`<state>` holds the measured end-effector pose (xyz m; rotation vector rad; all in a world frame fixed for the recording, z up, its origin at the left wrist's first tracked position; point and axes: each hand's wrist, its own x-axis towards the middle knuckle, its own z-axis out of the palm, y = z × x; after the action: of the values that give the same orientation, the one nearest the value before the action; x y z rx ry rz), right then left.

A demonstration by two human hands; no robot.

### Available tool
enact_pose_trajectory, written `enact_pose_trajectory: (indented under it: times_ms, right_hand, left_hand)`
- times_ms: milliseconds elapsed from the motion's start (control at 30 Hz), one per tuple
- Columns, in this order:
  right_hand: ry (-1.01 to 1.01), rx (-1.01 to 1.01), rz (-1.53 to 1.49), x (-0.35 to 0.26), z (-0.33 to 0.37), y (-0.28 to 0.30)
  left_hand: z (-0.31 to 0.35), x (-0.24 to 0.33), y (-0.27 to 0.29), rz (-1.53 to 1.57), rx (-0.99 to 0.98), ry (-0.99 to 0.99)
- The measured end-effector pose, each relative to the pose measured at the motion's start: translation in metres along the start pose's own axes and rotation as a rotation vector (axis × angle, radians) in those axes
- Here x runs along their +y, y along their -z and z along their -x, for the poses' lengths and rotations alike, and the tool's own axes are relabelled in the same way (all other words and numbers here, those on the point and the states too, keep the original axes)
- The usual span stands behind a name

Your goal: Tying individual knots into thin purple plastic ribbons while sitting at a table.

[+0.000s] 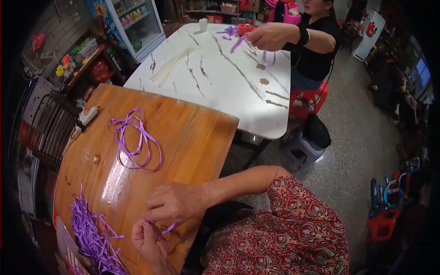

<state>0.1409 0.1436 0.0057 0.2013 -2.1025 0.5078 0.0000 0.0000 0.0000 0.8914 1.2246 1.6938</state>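
Bottles (133, 18) are standing in a glass-door fridge (141, 54), flowers (65, 60) are showing left of it, a white cup (203, 26) is resting on the marbled surface (238, 107), a black bag (317, 129) is lying on a grey stool (298, 149)

I'm in a home or small shop — I can't tell which: a stocked glass-door fridge (137, 27), a wooden table (188, 133), a marbled table (183, 85), a plastic stool (297, 150).

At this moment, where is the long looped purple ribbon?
In the head view, the looped ribbon lies left of centre on the wooden table, beyond the right hand, between it and the white table.
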Motion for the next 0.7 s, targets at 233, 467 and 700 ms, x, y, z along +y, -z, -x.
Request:
enact_pose_trajectory:
  times_ms: [233,467,700]
  right_hand:
    - [0.061,0.029,0.031,-0.011,0.002,0.01]
    - [0.062,0.028,-0.04,-0.011,0.006,0.002]
    - [-0.319,0.072,-0.536,-0.025,0.013,-0.008]
  left_hand:
    - [0.015,-0.003,-0.007,-0.004,0.086,0.002]
    - [0.023,-0.009,-0.001,-0.302,0.155,-0.16]
    - [0.025,-0.021,-0.001,-0.552,0.11,-0.549]
